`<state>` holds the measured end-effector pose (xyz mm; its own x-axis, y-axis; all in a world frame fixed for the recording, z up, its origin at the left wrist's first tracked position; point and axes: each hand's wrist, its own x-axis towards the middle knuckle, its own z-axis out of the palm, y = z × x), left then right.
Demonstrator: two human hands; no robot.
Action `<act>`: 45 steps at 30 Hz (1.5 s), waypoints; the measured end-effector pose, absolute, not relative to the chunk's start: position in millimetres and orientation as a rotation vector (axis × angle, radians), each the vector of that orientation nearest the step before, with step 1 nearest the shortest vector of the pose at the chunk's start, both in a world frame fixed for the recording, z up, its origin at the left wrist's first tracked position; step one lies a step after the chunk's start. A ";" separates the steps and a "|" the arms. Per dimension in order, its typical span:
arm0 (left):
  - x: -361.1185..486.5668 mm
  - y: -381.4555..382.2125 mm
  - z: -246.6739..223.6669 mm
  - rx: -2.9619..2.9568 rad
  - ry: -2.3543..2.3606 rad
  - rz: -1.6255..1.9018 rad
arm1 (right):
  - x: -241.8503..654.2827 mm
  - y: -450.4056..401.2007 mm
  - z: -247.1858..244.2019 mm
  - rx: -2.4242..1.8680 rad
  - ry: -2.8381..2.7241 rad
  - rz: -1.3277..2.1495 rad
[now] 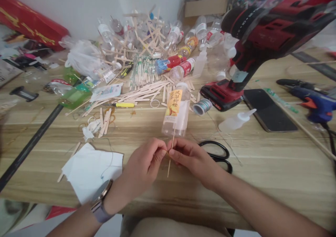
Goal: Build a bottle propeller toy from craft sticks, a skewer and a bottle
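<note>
Near the front of the wooden table, my right hand (pixel 187 157) pinches a thin wooden stick (pixel 169 167) that stands nearly upright. My left hand (pixel 148 160) is closed beside it, thumb and forefinger pressed on something small and yellowish, perhaps a rubber band, at the stick. The fingertips of both hands almost touch. Just behind them a clear plastic bottle (pixel 181 111) with a yellow label stands upright, and the stick's upper end overlaps it in view. Black-handled scissors (pixel 227 156) lie right of my right hand, partly hidden by it.
White paper (pixel 91 167) lies at left. Behind are craft sticks (pixel 147 92), a yellow-handled tool (pixel 124 105), a thread spool (pixel 202 107) and piled bottles. A red drill (pixel 262 37), glue bottle (pixel 236 121), phone (pixel 270 110) and blue glue gun (pixel 315 100) occupy the right.
</note>
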<state>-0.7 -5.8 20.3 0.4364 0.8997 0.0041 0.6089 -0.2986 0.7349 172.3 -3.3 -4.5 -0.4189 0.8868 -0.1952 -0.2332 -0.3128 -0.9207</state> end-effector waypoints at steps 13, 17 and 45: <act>-5.3 8.4 9.5 2.045 1.314 0.636 | 171.4 -4.7 -7.5 -0.985 -0.984 1.946; -7.2 9.3 5.8 2.081 1.274 0.576 | 168.2 -5.3 -11.2 -0.977 -0.935 1.965; -10.3 12.2 4.1 2.055 1.093 0.585 | 157.3 -13.0 -13.2 -1.157 -0.990 1.832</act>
<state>-10.3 12.2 4.1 0.5364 0.8421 0.0552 0.5129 -0.3773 0.7711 157.3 -13.0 -13.2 -0.3185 0.8777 -0.3581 -0.1813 -0.4271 -0.8858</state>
